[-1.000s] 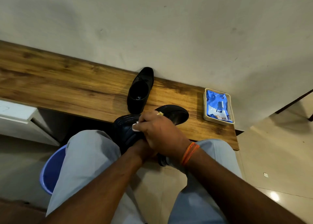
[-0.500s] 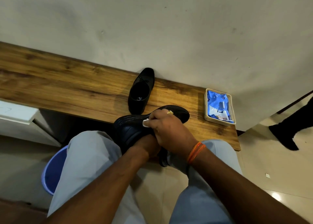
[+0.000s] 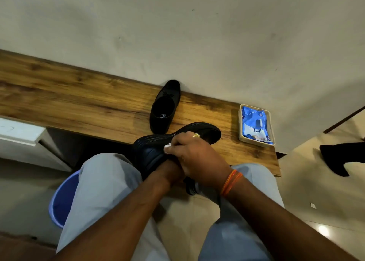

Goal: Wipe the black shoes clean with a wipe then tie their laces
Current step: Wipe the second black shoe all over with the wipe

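Down at the lower left a blue bucket (image 3: 63, 201) stands on the floor, half hidden behind the person's left knee; I judge it waits there for used wipes, but its inside is not visible.

Further right, the first black shoe (image 3: 166, 106) stands upright on the wooden desk (image 3: 79, 94), its toe against the wall and its heel near the front edge. It touches nothing else, probably parked there so it does not disturb the work. I cannot tell if its laces are tied.

Next, the second black shoe (image 3: 158, 152) is held over the front edge of the desk, above the lap, turned so the ribbed sole faces up. This position lets the sole be reached easily. The left hand (image 3: 167, 172) goes under this shoe and seems to support it; its fingers are hidden, so I cannot tell how they lie.

The right hand (image 3: 197, 154) lies on top, fingers curled and pinching a small white wipe (image 3: 167, 147) against the sole near its middle. I judge the wiping step is in progress and the laces come later.

At the right end of the desk, near the wall, a cream tray (image 3: 240, 126) holds a blue packet (image 3: 254, 120), probably the wipes, within reach of the right hand.
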